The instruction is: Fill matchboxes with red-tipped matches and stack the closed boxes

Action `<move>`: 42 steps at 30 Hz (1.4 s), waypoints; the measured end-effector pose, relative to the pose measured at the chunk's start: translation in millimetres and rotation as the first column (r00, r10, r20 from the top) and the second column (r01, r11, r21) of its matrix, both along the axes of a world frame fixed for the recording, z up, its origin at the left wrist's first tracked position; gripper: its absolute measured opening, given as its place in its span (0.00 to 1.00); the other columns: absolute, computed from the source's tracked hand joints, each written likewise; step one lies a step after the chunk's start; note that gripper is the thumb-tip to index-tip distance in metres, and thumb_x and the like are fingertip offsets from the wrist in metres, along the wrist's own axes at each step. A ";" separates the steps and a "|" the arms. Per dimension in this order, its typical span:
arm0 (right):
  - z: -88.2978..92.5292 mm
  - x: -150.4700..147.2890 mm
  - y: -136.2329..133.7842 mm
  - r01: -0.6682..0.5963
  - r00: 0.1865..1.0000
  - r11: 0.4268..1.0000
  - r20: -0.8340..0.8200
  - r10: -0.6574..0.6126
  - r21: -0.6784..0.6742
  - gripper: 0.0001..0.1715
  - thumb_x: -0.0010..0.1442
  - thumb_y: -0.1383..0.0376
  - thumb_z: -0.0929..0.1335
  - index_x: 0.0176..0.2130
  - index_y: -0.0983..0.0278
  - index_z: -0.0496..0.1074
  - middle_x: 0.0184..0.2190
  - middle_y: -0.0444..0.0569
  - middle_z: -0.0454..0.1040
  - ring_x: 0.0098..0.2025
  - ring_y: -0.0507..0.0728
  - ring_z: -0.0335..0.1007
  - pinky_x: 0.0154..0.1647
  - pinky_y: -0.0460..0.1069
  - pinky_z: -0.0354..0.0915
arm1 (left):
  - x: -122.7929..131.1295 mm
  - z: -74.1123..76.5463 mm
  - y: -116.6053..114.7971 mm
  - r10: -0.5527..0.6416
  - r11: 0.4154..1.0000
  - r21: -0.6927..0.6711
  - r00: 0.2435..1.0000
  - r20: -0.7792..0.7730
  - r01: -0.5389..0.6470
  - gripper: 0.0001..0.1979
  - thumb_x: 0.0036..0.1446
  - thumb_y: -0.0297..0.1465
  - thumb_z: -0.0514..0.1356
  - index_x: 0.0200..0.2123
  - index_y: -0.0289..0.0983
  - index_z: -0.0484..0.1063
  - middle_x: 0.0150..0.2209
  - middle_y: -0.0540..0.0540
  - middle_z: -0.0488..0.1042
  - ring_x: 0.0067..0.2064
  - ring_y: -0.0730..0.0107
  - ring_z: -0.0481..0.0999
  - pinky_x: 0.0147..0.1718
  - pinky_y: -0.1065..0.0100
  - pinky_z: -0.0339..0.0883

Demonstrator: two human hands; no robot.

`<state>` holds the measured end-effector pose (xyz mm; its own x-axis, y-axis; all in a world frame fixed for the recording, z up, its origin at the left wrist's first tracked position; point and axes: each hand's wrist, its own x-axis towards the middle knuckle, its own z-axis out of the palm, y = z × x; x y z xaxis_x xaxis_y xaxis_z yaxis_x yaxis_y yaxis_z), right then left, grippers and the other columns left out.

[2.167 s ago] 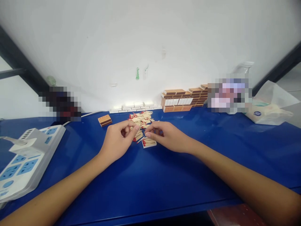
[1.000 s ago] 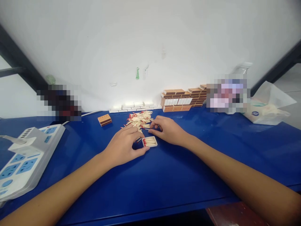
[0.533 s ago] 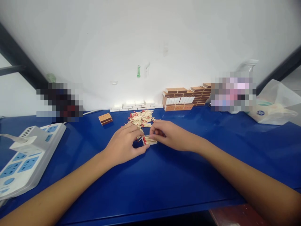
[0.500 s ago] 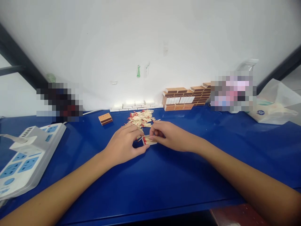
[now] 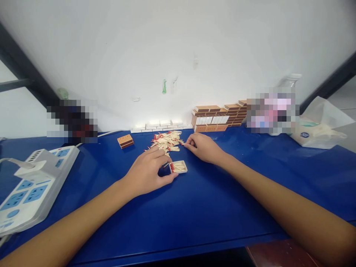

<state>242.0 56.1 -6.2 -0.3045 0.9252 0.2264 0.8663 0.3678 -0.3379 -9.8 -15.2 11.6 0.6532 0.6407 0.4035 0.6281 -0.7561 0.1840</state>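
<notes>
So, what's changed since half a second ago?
The right hand has moved away from over the white tray, outward to the right edge of the match pile; whether it grips a match is unclear. The left hand stays at the tray's left end, and the lone matchbox and stacked matchboxes are as they were.

White open tray (image 5: 186,166) lying flat, red-tipped matches (image 5: 178,168) inside, heads left; loose match heap (image 5: 167,141) just behind.

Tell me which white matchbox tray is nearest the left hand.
The tray holding matches, at the left hand; other white trays sit stacked by the wall.
</notes>
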 end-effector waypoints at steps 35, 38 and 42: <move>23.7 -17.9 -56.1 -0.431 0.900 0.901 0.047 0.433 -0.048 0.08 0.73 0.65 0.64 0.40 0.64 0.69 0.42 0.50 0.72 0.38 0.55 0.67 0.38 0.50 0.60 | 0.5 2.7 0.6 0.020 1.000 -0.018 1.000 -0.021 -0.021 0.11 0.62 0.40 0.65 0.38 0.38 0.76 0.33 0.48 0.73 0.37 0.63 0.70 0.36 0.62 0.64; 26.7 -19.6 -59.7 -0.451 0.892 0.892 -0.004 0.451 -0.029 0.10 0.73 0.62 0.64 0.39 0.63 0.70 0.42 0.50 0.74 0.39 0.55 0.68 0.39 0.50 0.61 | 0.3 2.9 0.9 0.019 0.999 -0.028 1.000 -0.017 -0.020 0.11 0.63 0.40 0.64 0.37 0.38 0.75 0.33 0.48 0.73 0.38 0.63 0.70 0.37 0.62 0.64; 26.8 -20.5 -61.3 -0.447 0.895 0.893 -0.028 0.446 -0.051 0.09 0.72 0.61 0.66 0.39 0.63 0.71 0.42 0.50 0.74 0.38 0.55 0.69 0.37 0.50 0.62 | -0.1 2.8 1.7 0.014 1.000 -0.023 1.000 -0.010 -0.014 0.10 0.62 0.40 0.64 0.39 0.38 0.76 0.33 0.48 0.73 0.38 0.63 0.71 0.37 0.62 0.64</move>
